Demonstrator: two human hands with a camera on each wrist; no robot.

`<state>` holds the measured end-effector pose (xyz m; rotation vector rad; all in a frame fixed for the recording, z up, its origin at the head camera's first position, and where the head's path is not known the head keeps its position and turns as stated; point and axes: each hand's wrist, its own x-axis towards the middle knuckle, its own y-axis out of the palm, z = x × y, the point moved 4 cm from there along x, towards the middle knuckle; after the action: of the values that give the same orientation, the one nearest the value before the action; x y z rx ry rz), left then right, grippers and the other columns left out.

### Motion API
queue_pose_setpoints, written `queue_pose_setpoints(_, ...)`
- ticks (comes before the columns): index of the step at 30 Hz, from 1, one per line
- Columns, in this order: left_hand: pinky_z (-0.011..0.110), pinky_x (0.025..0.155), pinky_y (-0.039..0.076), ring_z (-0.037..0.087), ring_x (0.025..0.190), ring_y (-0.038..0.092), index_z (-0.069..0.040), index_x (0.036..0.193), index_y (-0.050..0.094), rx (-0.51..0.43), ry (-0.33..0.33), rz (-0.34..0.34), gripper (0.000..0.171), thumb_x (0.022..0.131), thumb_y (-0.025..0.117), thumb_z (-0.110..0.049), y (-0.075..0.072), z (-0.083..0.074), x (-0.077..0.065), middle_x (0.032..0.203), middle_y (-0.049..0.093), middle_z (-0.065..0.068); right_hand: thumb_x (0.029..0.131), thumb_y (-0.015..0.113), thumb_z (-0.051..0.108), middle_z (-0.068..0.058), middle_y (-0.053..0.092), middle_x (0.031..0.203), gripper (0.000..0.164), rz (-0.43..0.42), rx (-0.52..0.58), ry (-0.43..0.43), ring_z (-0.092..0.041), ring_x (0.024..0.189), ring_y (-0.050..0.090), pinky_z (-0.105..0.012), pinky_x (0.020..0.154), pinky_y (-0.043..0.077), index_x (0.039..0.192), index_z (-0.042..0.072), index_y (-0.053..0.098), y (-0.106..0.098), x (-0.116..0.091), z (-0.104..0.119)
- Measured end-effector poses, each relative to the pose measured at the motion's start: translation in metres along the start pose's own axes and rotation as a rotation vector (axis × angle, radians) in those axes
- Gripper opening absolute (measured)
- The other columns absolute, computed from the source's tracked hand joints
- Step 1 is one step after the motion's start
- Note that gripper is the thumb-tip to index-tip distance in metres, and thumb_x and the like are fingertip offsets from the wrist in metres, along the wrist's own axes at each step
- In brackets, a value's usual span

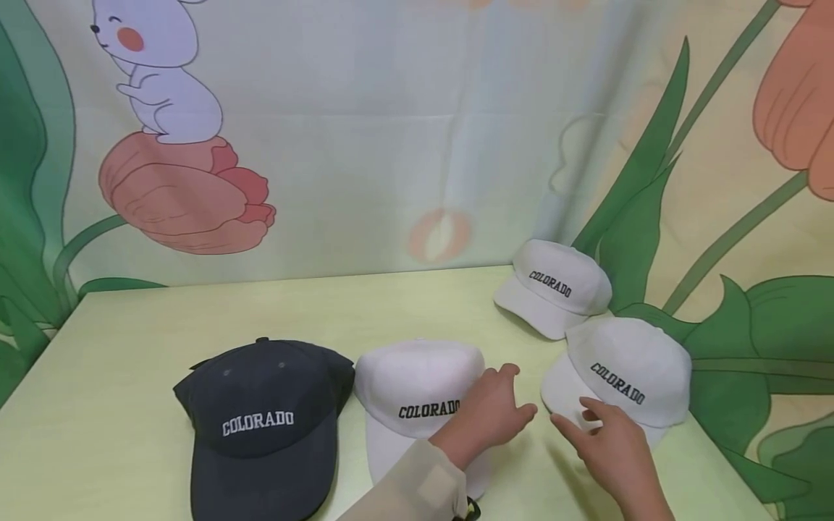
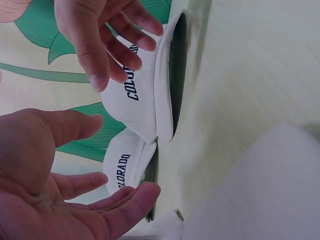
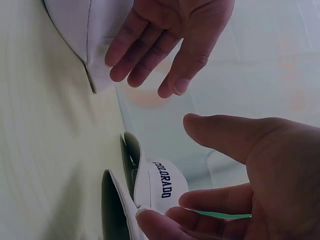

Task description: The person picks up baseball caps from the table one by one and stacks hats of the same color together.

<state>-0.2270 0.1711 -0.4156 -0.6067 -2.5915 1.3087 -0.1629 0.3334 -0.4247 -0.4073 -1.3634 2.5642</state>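
My left hand (image 1: pixel 487 414) hovers over the right side of a white cap (image 1: pixel 417 373) lettered COLORADO in black, its thumb and fingers spread. To its right, my right hand (image 1: pixel 615 452) is in front of the brim of another white COLORADO cap (image 1: pixel 658 369); whether it touches that brim I cannot tell. The left wrist view shows the left palm (image 2: pixel 30 165) facing the right hand (image 2: pixel 95 35), with a gap between them. In the right wrist view, both the right hand (image 3: pixel 285 175) and left hand (image 3: pixel 175 40) have loosely bent fingers holding nothing.
A third white cap (image 1: pixel 560 278) sits at the table's back right corner, against the right cap. A dark COLORADO cap (image 1: pixel 263 391) lies on the left, close to the middle white cap. A printed curtain (image 1: pixel 352 145) hangs behind the pale yellow table (image 1: pixel 98 383).
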Motion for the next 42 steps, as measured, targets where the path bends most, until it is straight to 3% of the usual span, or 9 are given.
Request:
queue_pose_setpoints(14, 0.031, 0.084, 0.047, 0.021, 0.1, 0.057, -0.009, 0.136, 0.037, 0.065, -0.065, 0.056, 0.066, 0.083, 0.057, -0.042, 0.005, -0.006, 0.013, 0.121, 0.052, 0.015, 0.065, 0.053, 0.077, -0.023, 0.052, 0.124, 0.101, 0.018, 0.025, 0.06, -0.011, 0.07, 0.066, -0.028, 0.062, 0.047, 0.132, 0.002, 0.042, -0.005, 0.006, -0.012)
queue_pose_setpoints(21, 0.033, 0.079, 0.047, 0.024, 0.095, 0.056, -0.008, 0.125, 0.043, 0.11, -0.051, 0.068, 0.059, 0.082, 0.059, -0.045, 0.006, -0.016, 0.017, 0.108, 0.053, 0.013, 0.069, 0.048, 0.077, -0.023, 0.055, 0.121, 0.099, -0.039, -0.047, 0.034, -0.032, 0.099, 0.061, -0.046, 0.08, 0.046, 0.131, 0.0, 0.044, -0.011, 0.008, -0.019)
queue_pose_setpoints(32, 0.033, 0.088, 0.044, 0.025, 0.106, 0.051, -0.009, 0.129, 0.04, 0.149, -0.07, 0.078, 0.065, 0.081, 0.058, -0.049, 0.012, -0.022, 0.026, 0.116, 0.051, 0.013, 0.067, 0.047, 0.08, -0.027, 0.052, 0.124, 0.104, -0.003, -0.055, 0.118, -0.039, 0.105, 0.055, -0.05, 0.082, 0.045, 0.131, -0.002, 0.043, -0.012, 0.013, -0.031)
queue_pose_setpoints(42, 0.033, 0.089, 0.044, 0.026, 0.112, 0.048, -0.006, 0.133, 0.036, 0.208, -0.099, 0.108, 0.075, 0.078, 0.06, -0.053, 0.024, -0.022, 0.035, 0.121, 0.049, 0.014, 0.07, 0.046, 0.078, -0.027, 0.051, 0.125, 0.102, -0.018, -0.065, 0.125, -0.043, 0.112, 0.049, -0.053, 0.088, 0.041, 0.129, -0.005, 0.044, -0.014, 0.012, -0.041)
